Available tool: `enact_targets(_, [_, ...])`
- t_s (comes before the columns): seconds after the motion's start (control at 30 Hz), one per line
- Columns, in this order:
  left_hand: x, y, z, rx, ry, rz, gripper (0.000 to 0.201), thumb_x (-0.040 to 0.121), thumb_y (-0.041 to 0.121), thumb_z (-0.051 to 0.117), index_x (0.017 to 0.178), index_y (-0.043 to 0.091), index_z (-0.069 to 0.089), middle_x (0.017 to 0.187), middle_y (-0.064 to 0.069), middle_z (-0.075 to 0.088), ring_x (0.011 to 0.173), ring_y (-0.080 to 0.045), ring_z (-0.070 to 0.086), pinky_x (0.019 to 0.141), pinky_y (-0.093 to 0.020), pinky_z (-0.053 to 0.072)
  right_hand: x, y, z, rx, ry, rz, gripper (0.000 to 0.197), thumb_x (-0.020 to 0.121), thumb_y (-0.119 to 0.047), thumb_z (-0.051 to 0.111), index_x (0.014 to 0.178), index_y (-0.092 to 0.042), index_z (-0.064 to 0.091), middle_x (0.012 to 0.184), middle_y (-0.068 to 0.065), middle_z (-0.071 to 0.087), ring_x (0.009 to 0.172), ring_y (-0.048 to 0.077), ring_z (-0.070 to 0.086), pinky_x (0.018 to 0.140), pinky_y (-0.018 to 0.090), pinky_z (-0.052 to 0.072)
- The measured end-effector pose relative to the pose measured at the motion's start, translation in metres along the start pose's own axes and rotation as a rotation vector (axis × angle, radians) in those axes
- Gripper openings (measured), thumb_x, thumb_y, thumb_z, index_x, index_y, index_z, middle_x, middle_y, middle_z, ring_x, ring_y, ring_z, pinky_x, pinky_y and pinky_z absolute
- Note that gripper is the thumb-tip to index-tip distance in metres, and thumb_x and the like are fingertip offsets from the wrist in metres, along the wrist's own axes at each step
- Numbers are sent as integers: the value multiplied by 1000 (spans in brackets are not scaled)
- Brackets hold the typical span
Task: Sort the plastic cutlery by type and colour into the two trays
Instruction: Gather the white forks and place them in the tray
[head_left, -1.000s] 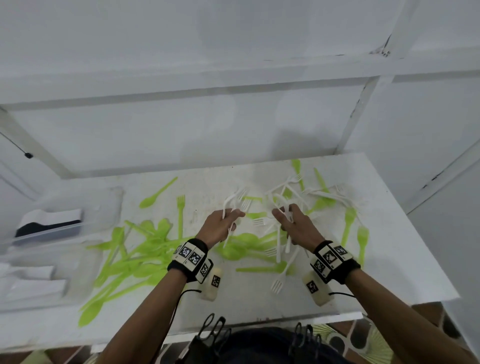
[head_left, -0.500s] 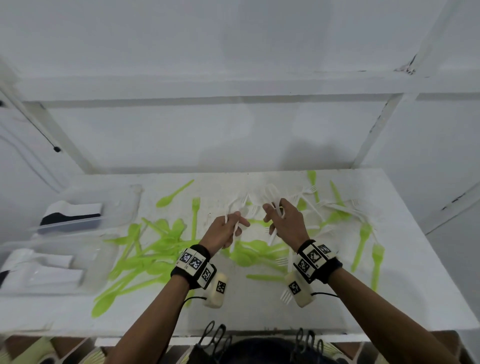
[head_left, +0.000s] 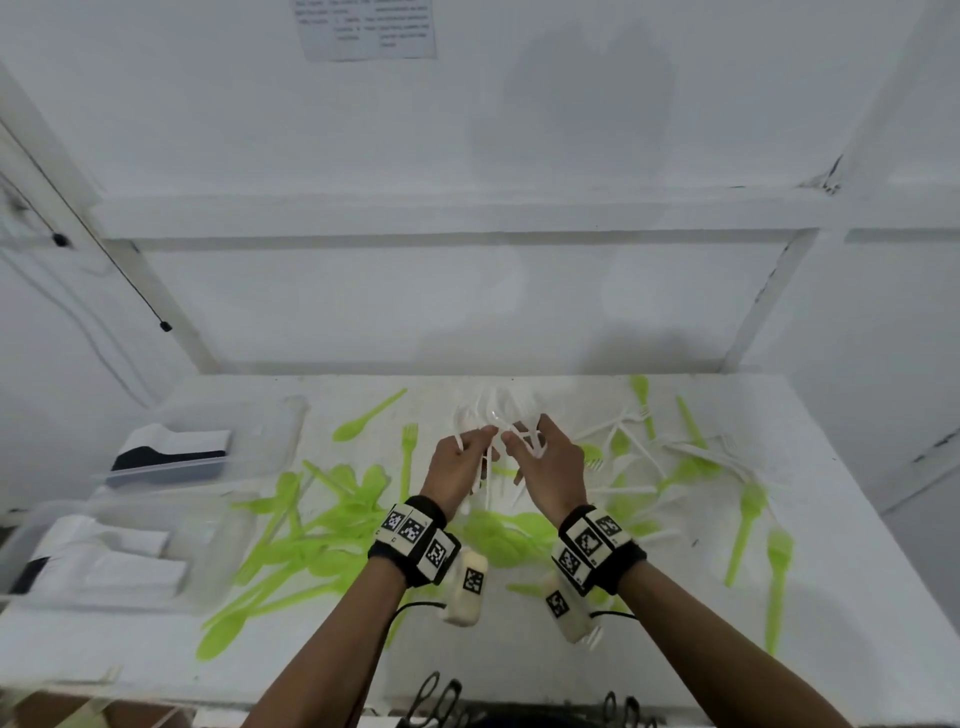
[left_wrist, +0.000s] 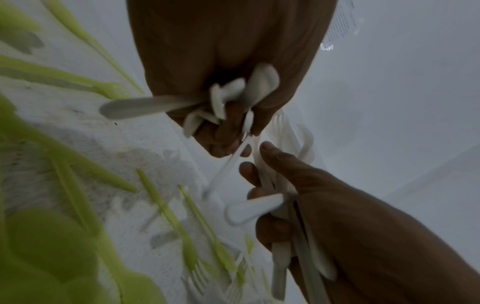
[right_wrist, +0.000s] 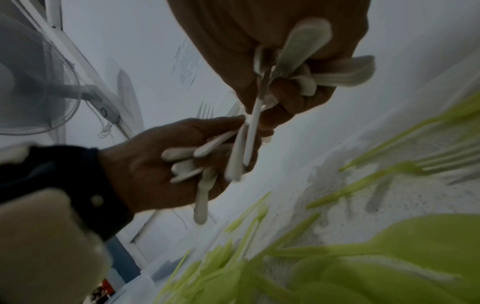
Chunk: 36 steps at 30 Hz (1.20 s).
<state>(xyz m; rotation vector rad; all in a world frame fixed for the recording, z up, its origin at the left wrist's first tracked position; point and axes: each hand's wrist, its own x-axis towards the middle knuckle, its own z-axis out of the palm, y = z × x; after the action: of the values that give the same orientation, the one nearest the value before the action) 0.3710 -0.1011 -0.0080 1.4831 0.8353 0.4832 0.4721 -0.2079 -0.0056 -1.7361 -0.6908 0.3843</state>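
Observation:
Both hands are raised over the middle of the white table (head_left: 519, 654), almost touching. My left hand (head_left: 460, 465) grips a bundle of white forks (left_wrist: 233, 96), handles sticking out below the fist. My right hand (head_left: 545, 467) grips another bunch of white forks (right_wrist: 303, 59), and its fingers meet the left hand's at one white handle (right_wrist: 253, 131). Green spoons (head_left: 311, 530) lie heaped at the left of the table. Green forks (head_left: 748, 525) and loose white forks (head_left: 691, 449) lie scattered at the right.
Two clear plastic trays (head_left: 119, 535) holding white and dark pieces stand at the table's left edge. A single green spoon (head_left: 363, 418) and green fork (head_left: 408, 457) lie behind the pile. A white wall rises behind the table; a fan (right_wrist: 33, 82) stands to the left.
Both hands have lifted and drawn closer together with their white forks, now meeting fingertip to fingertip. The head view has tilted up, showing more wall.

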Motion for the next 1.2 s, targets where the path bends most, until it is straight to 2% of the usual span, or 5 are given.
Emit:
enact_targets(0.27, [-1,-8,5,-243,18,-117,40,104,30,57,68,14,61,51,2,46,45,-13,40,48,-26,33,-13,16,19,-316,-21,-193,23,104,-32,56,98,-10,56,54,-3,48,48,18,46,54,33,36])
enact_targets(0.47, [4,-28,1,-267,41,-142,37,104,30,57,108,-5,69,86,-14,72,79,-27,69,67,-33,54,-14,18,28,-333,-184,-127,19,105,-27,52,110,-9,53,67,2,59,58,23,61,58,45,54])
enact_targets(0.63, [1,-29,-8,-235,7,-115,34,103,36,58,94,6,70,79,-9,70,73,-22,67,66,-34,51,-16,10,28,-236,-229,-37,18,104,-21,53,90,-9,52,76,12,66,64,29,66,56,49,57])
enact_targets(0.9, [-3,-30,-17,68,-29,-7,50,106,51,42,73,16,57,62,4,59,59,-11,57,65,-28,44,-22,6,31,-291,-180,-36,35,104,-19,53,73,-28,40,78,-1,70,61,15,66,57,27,50])
enact_targets(1.2, [2,-37,-22,-6,-27,-39,45,106,41,48,84,3,60,69,-4,57,61,-14,53,64,-29,43,-18,-2,25,-99,-204,147,18,105,-19,51,102,-3,57,87,8,73,58,19,73,52,33,59])
